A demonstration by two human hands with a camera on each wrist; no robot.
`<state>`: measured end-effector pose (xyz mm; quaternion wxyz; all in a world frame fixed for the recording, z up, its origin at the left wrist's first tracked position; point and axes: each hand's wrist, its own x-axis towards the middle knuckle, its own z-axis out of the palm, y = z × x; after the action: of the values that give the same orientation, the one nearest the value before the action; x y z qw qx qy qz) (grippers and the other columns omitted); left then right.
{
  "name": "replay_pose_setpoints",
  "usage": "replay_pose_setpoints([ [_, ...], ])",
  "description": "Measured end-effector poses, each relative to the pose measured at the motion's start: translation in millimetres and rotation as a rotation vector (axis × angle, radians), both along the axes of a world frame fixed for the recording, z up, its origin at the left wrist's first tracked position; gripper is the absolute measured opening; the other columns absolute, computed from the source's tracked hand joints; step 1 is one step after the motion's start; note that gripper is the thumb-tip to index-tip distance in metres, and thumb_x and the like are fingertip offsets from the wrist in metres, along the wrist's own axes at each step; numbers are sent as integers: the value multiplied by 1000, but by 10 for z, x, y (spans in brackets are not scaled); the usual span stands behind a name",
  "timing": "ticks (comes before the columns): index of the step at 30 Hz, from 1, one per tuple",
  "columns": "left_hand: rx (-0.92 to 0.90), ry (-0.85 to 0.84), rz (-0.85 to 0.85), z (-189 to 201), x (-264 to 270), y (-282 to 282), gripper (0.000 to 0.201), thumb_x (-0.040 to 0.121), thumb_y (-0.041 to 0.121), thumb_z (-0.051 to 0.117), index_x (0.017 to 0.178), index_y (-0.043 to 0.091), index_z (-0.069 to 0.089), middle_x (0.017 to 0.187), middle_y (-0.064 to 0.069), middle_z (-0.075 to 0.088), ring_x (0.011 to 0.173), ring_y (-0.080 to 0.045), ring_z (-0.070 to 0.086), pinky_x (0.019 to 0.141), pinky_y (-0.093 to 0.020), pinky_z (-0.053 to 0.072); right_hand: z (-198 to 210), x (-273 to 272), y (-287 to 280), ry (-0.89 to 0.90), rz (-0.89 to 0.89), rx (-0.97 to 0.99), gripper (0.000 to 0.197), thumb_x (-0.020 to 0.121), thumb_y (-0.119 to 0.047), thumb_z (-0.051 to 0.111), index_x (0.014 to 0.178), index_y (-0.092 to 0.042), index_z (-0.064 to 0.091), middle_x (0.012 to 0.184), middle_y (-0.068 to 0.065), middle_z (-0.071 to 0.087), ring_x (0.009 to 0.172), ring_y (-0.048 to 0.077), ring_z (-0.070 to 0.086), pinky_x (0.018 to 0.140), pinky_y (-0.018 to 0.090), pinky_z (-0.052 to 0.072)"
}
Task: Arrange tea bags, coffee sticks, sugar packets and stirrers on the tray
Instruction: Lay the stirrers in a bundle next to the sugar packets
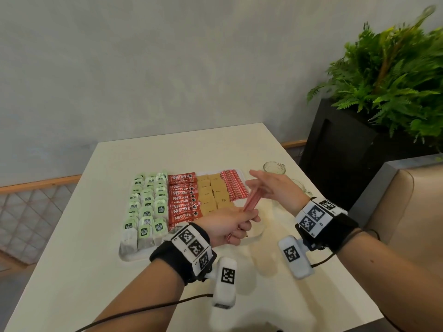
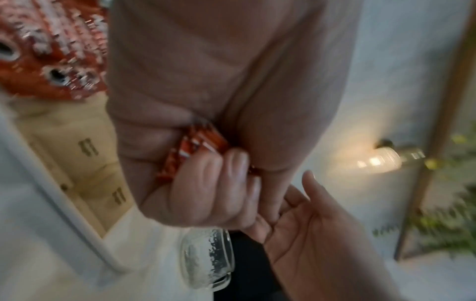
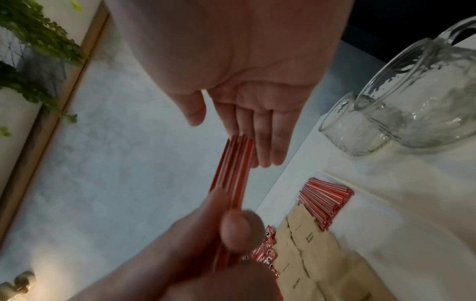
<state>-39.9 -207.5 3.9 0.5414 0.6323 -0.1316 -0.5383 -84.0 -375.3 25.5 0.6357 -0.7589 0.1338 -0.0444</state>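
Stirrers (image 1: 250, 202) gripped in left fingers (image 1: 242, 227), tips touching right fingers (image 1: 257, 185).

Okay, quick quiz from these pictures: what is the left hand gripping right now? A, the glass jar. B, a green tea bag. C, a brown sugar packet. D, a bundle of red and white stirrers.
D: the left hand is curled round a bundle of red and white stirrers, while the right hand lies open with straight fingers against the bundle's far end.

Tray (image 1: 257, 232) near corner hidden by left hand (image 1: 225, 226), sugar packets (image 1: 212, 192) print unreadable
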Motion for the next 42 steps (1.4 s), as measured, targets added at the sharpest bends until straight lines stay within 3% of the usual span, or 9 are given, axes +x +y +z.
replay_pose_setpoints([
  [4, 148, -360, -181, 40, -55, -17, 26, 97, 44, 55, 91, 18, 59, 59, 9, 36, 47, -7, 28, 46, -20, 25, -55, 60, -24, 63, -62, -182, 45, 100, -44, 39, 126, -14, 59, 108, -3, 69, 99, 7, 65, 94, 32, 50],
  [7, 161, -504, -155, 98, -51, -66, 24, 92, 42, 62, 85, 19, 62, 58, 8, 41, 45, -7, 33, 43, -20, 27, -80, 17, 13, 159, 42, -420, 49, 101, -42, 36, 106, -6, 70, 95, 9, 74, 87, 23, 70, 91, 44, 53],
  [11, 207, -867, -202, 147, 68, -78, 31, 84, 41, 72, 87, 11, 69, 67, 4, 54, 54, -6, 47, 51, -20, 36, -48, -53, 1, 286, 52, -506, 55, 101, -37, 35, 72, -3, 67, 54, 7, 67, 47, 22, 63, 56, 31, 54],
  [17, 308, -1291, -240, 145, 125, -106, 17, 87, 25, 65, 104, 25, 61, 96, 5, 68, 84, -15, 61, 71, -31, 50, -77, -66, 36, 214, -15, -504, 41, 92, -31, 53, 56, -18, 69, 41, -8, 48, 47, 10, 42, 50, 23, 34],
  [25, 269, -958, 13, -85, 289, -36, 2, 95, 18, 57, 93, 18, 57, 78, 4, 58, 64, -10, 53, 56, -17, 43, -163, -165, -173, 132, -220, -666, 47, 96, -28, 47, 51, -18, 56, 55, -3, 55, 63, 20, 52, 59, 29, 37],
  [31, -59, 1, 472, -9, 208, -141, 44, 105, 37, 36, 114, 1, 59, 101, -17, 72, 85, -28, 73, 78, -41, 60, -107, -170, -142, 102, -223, -697, 49, 99, -31, 43, 54, -14, 51, 52, -3, 49, 58, 19, 48, 57, 33, 35],
  [34, -156, 213, 552, 105, 163, -214, 53, 101, 49, 39, 116, 1, 58, 106, -23, 71, 91, -36, 72, 76, -42, 61, -100, -141, -48, 44, -241, -712, 51, 98, -33, 44, 50, -15, 42, 50, 1, 44, 53, 19, 43, 55, 34, 32],
  [38, -50, 14, 361, 82, 166, -196, 49, 96, 51, 52, 127, 13, 51, 117, -12, 68, 98, -29, 71, 83, -37, 60, -39, -118, -81, 39, -210, -807, 50, 97, -36, 46, 52, -14, 43, 51, 5, 47, 53, 21, 44, 55, 36, 36],
  [42, 133, -669, -36, -41, 208, -149, 67, 76, 71, 64, 124, 26, 52, 117, 8, 58, 102, -10, 60, 90, -32, 51, 28, -69, -155, 114, -108, -892, 48, 94, -31, 50, 49, -15, 40, 49, 3, 42, 51, 19, 41, 54, 36, 36],
])
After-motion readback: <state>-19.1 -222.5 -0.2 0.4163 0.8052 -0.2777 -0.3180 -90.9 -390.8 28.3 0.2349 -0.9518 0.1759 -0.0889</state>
